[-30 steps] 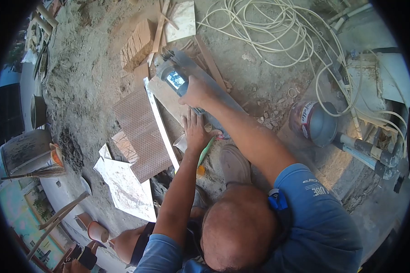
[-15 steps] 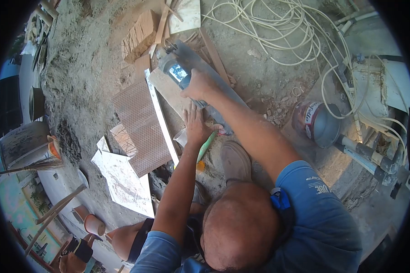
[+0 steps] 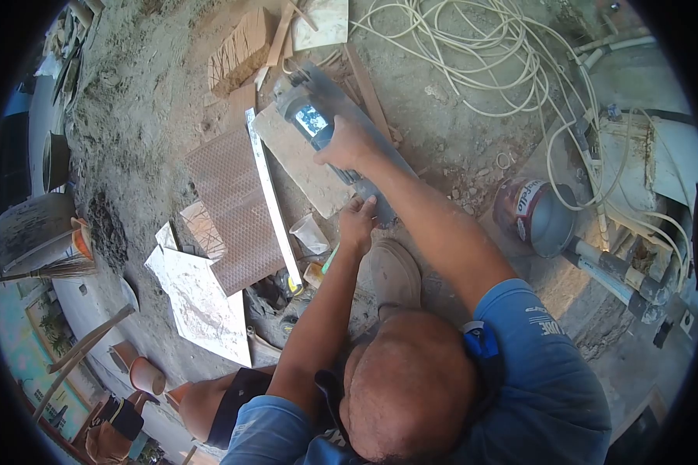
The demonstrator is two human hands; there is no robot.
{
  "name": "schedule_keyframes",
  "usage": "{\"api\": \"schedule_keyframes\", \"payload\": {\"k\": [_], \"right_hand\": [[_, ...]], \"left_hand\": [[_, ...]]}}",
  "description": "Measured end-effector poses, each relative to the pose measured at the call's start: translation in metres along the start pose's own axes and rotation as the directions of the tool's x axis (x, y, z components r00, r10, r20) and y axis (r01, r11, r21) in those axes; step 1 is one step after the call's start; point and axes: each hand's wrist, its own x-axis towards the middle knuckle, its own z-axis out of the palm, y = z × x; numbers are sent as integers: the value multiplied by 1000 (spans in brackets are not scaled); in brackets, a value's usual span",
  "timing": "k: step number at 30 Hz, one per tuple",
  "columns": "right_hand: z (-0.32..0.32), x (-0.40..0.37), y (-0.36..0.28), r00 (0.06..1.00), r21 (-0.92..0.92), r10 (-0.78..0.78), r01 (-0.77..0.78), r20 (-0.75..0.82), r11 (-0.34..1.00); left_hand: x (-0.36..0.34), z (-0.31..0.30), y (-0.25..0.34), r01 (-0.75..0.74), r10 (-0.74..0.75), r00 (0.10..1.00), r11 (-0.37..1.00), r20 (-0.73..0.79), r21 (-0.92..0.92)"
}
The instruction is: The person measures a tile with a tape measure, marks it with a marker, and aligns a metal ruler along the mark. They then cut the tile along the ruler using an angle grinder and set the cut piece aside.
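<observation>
My right hand (image 3: 347,146) is wrapped round the rear of a power tool (image 3: 310,120) with a dark cylindrical body and a shiny label. The tool's front points away from me, partly blurred. It rests over a beige tile (image 3: 301,164), whose right side looks grey and hazy. At the near end of this tile, my left hand (image 3: 357,223) has its fingers curled at the edge, thumb to the right. A metal straightedge (image 3: 274,198) lies along the tile's left side. Left of my left hand sits a white plastic cup (image 3: 310,233).
Textured brown tiles (image 3: 233,209) and a broken white tile piece (image 3: 198,306) lie to the left. A cream cable coil (image 3: 488,54) spreads at upper right. A paint bucket (image 3: 539,213) stands on the right near pipes (image 3: 613,271). A wood block (image 3: 240,50) is ahead.
My left hand has slid right and back, from lying flat on the tile to curling at its near edge. The cup shows more fully. My right hand stays on the tool, which has shifted slightly.
</observation>
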Motion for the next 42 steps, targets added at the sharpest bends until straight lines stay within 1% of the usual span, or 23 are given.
{"api": "schedule_keyframes", "payload": {"k": [1, 5, 7, 9, 14, 16, 19, 29, 32, 37, 42], "right_hand": [[0, -1, 0, 1000, -2, -2, 2, 1, 1000], [-1, -6, 0, 1000, -1, 5, -5, 4, 1000], [2, -7, 3, 1000, 1, 1, -1, 7, 1000], [3, -6, 3, 1000, 8, -11, 11, -20, 1000], [3, -6, 2, 1000, 3, -1, 1, -11, 1000], [4, -4, 3, 1000, -2, 3, -3, -6, 1000], [4, -5, 3, 1000, -7, -2, 1, -30, 1000], [3, -2, 5, 1000, -5, -3, 3, 1, 1000], [4, -1, 6, 1000, -7, 0, 0, -2, 1000], [7, 5, 7, 1000, -4, -7, 7, -14, 1000], [5, 10, 1, 1000, 18, 6, -6, 9, 1000]], "left_hand": [[3, -1, -1, 30, -30, 1000, 1000, 7, -4], [8, -2, -3, 39, -39, 999, 999, -5, 16], [7, 1, -2, -19, 19, 1000, 1000, -25, -19], [6, 4, 1, -22, 22, 1000, 1000, -23, -22], [4, 5, 3, -5, 4, 999, 1000, -36, -20], [6, 4, 1, -21, 20, 999, 1000, -34, -17], [9, 1, -1, -12, 12, 1000, 1000, -29, -19], [7, 3, 0, -11, 10, 999, 1000, -43, -29], [9, 0, -2, -16, 16, 1000, 1000, -24, -23], [9, 1, -2, -15, 15, 999, 1000, -42, -3], [10, 0, -3, -15, 16, 998, 1000, -61, 19]]}}
